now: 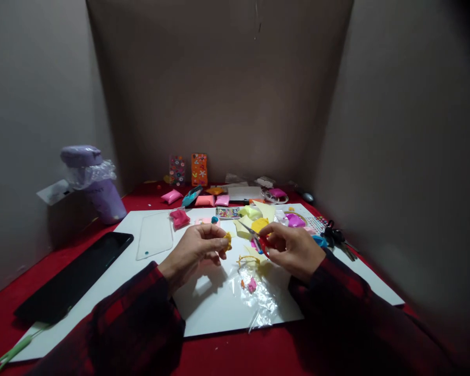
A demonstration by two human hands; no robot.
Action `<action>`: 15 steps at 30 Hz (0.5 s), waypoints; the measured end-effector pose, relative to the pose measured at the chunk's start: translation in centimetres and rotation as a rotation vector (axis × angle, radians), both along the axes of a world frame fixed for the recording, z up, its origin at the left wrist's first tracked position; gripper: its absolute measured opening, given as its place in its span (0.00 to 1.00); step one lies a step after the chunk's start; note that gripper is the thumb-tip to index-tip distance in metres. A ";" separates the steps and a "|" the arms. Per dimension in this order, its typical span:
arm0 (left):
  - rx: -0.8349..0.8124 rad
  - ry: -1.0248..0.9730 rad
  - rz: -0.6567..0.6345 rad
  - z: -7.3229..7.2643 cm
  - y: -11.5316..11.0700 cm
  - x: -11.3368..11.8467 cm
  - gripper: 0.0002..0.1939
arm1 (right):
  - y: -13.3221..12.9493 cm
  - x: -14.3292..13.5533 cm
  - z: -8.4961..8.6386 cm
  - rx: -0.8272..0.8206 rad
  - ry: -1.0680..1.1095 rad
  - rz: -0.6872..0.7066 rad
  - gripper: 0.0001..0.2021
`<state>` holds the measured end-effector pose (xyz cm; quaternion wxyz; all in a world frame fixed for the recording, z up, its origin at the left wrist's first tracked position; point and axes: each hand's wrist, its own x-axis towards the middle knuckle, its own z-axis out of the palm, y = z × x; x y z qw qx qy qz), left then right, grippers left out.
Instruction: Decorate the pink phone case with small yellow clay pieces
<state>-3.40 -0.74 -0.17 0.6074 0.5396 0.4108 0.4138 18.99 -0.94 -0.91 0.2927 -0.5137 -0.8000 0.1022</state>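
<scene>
Between thumb and forefinger, my left hand pinches a small piece of yellow clay above the white board. My right hand grips a pair of red-handled scissors, whose blades point up and left toward the clay without touching it. Below the hands, a thin yellow strip of clay lies near a crumpled clear plastic sheet. A bit of pink clay rests on that plastic. Behind the scissors sits a larger yellow lump.
A clear phone case and a black phone lie at left, near a purple tumbler. Coloured clay packets, including a red one, lie toward the back. Two decorated phone cases, one orange, lean on the wall. Keys are at right.
</scene>
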 end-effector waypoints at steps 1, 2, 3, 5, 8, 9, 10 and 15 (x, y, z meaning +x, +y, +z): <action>-0.035 -0.033 0.014 -0.2 0.1 0.3 0.09 | 0.2 0.1 -0.3 0.006 0.097 0.013 0.10; -0.077 -0.064 0.011 -0.4 0.2 0.7 0.09 | 0.5 0.2 -0.6 0.002 0.171 0.019 0.09; -0.114 -0.089 0.002 -0.5 0.4 1.1 0.09 | 0.7 0.3 -1.0 -0.018 0.236 0.037 0.10; -0.151 -0.120 0.013 -0.5 0.6 2.0 0.10 | 1.0 0.6 -1.5 -0.058 0.306 0.102 0.13; -0.160 -0.178 0.044 -0.3 0.7 3.2 0.09 | 0.8 0.8 -1.8 -0.113 0.329 0.163 0.13; -0.160 -0.204 0.054 -0.2 0.6 3.5 0.09 | 0.6 0.8 -1.8 -0.122 0.313 0.173 0.13; -0.160 -0.234 0.059 -0.2 0.5 3.7 0.08 | 0.4 0.7 -1.7 -0.120 0.285 0.176 0.13; -0.150 -0.320 0.040 -0.5 -0.1 3.8 0.08 | -0.4 0.0 -1.4 -0.089 0.115 0.193 0.14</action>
